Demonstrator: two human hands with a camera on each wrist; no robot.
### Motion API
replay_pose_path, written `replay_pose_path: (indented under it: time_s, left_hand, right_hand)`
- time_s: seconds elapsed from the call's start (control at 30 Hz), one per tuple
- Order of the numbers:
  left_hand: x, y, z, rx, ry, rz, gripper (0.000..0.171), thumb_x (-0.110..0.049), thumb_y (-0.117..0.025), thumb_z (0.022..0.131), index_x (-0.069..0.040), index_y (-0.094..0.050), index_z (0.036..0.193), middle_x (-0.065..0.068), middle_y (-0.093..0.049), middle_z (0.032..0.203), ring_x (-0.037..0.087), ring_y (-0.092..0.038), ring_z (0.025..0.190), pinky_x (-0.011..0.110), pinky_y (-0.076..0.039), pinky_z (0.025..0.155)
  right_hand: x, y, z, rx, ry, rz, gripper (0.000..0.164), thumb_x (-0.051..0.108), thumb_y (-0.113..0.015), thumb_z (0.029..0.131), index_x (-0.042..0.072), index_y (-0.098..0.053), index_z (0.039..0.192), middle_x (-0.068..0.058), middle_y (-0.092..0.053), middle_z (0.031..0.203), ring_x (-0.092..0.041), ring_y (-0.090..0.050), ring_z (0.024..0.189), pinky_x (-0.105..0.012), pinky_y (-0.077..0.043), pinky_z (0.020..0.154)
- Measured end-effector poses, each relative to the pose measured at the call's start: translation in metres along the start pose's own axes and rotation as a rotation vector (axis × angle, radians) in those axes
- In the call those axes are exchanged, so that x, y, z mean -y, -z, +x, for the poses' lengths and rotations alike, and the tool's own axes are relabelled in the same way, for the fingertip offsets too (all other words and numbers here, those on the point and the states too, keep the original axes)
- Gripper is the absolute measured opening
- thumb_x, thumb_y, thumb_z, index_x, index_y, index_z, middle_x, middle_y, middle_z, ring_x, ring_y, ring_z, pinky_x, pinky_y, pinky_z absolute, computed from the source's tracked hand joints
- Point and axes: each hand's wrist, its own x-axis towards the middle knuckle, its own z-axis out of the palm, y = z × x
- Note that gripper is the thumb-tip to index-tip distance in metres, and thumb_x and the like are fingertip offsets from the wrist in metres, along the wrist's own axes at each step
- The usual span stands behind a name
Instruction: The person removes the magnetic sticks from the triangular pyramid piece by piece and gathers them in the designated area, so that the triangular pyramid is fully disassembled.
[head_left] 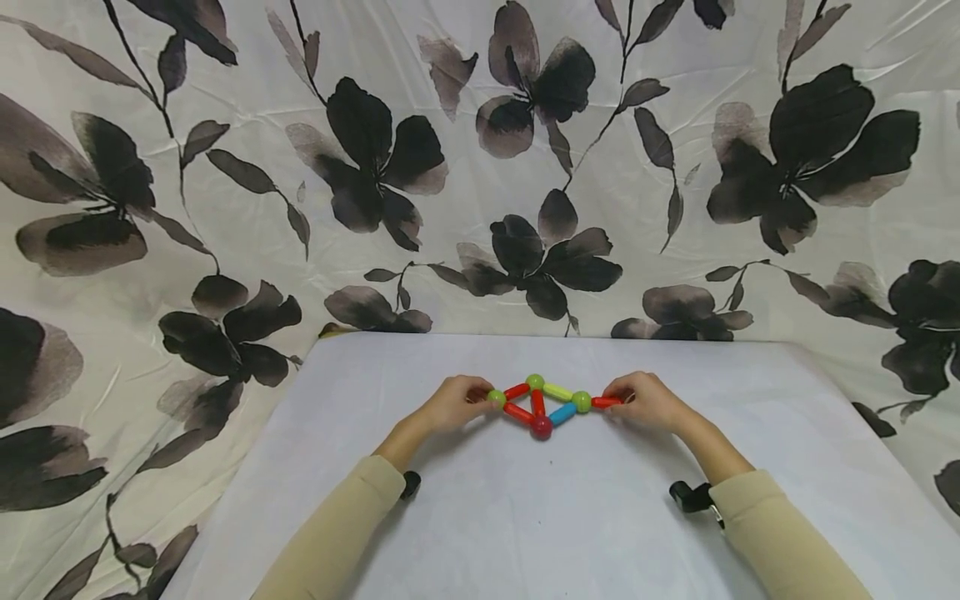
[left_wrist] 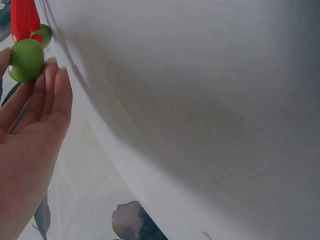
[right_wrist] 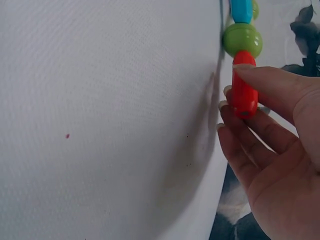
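Note:
Between the two hands is a toy frame of coloured rods and balls, shaped as two joined triangles with one extra rod at the right. My left hand [head_left: 459, 403] pinches the green ball [left_wrist: 27, 60] at its left corner. At the other end, my right hand [head_left: 645, 402] pinches the extra red rod [right_wrist: 244, 85] between thumb and fingers; that rod meets a green ball [right_wrist: 243, 41]. A red ball [head_left: 542, 427] forms the near corner and another green ball [head_left: 535, 382] the far one. Red rods, a yellow-green rod [head_left: 557, 392] and a blue rod [head_left: 563, 413] link them.
A white-covered table [head_left: 480, 517] lies under the hands. Behind it hangs a pale cloth [head_left: 465, 192] with dark flowers. Small black devices [head_left: 690, 497] are worn at both wrists, near the beige sleeves [head_left: 780, 533].

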Motion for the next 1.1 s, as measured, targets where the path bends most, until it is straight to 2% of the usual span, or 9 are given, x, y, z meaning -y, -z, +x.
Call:
replay_pose_path:
  time_s: [0.3,0.5,0.67,0.77,0.9,1.1]
  left_hand:
    - [0.008,-0.001,0.000,0.042,-0.011,0.005,0.027,-0.017,-0.074,0.095,0.001,-0.071,0.115,0.005,-0.070,0.099,0.014,-0.063,0.089,0.027,-0.052,0.078]
    - [0.007,-0.001,0.002,0.051,0.037,0.006,0.028,-0.016,-0.075,0.094,0.001,-0.071,0.116,0.004,-0.069,0.097,0.013,-0.061,0.086,0.026,-0.052,0.075]
    - [0.007,-0.003,0.001,0.071,0.058,0.011,0.028,-0.018,-0.076,0.094,0.000,-0.071,0.114,0.002,-0.067,0.094,0.014,-0.060,0.085,0.027,-0.051,0.076]
    - [0.007,-0.003,0.001,0.080,0.068,0.014,0.028,-0.019,-0.076,0.094,0.000,-0.071,0.113,0.002,-0.066,0.093,0.014,-0.059,0.085,0.027,-0.050,0.077]
    - [0.006,-0.002,0.001,0.083,0.084,0.005,0.027,-0.019,-0.076,0.094,-0.001,-0.070,0.113,0.002,-0.065,0.093,0.014,-0.058,0.086,0.028,-0.050,0.079]
    - [0.006,0.000,0.003,0.098,0.091,-0.011,0.028,-0.020,-0.075,0.094,0.000,-0.068,0.113,0.003,-0.063,0.094,0.015,-0.057,0.086,0.027,-0.049,0.080]
  right_hand:
    - [-0.002,-0.005,0.004,-0.008,-0.010,-0.023,0.017,0.005,-0.078,0.086,0.001,-0.076,0.103,-0.008,-0.074,0.099,-0.019,-0.062,0.086,-0.036,-0.051,0.080]
    - [0.000,-0.005,0.005,-0.003,-0.038,-0.039,0.019,0.006,-0.078,0.087,0.000,-0.076,0.105,-0.009,-0.073,0.101,-0.021,-0.061,0.090,-0.039,-0.050,0.083]
    - [0.006,-0.001,0.003,-0.009,-0.045,-0.104,0.027,0.008,-0.078,0.087,-0.003,-0.073,0.112,-0.010,-0.071,0.101,-0.025,-0.061,0.092,-0.045,-0.051,0.084]
    - [0.012,0.003,0.002,-0.040,-0.017,-0.150,0.032,0.008,-0.077,0.088,-0.005,-0.070,0.117,-0.014,-0.071,0.105,-0.030,-0.061,0.094,-0.047,-0.050,0.084]
    - [0.030,0.004,0.003,-0.069,0.027,-0.158,0.036,0.008,-0.077,0.089,-0.006,-0.068,0.121,-0.018,-0.070,0.110,-0.034,-0.061,0.098,-0.049,-0.050,0.085]
    - [0.062,-0.016,0.014,-0.049,0.093,-0.116,0.034,0.010,-0.078,0.089,-0.005,-0.069,0.118,-0.016,-0.070,0.109,-0.032,-0.062,0.096,-0.049,-0.053,0.085]
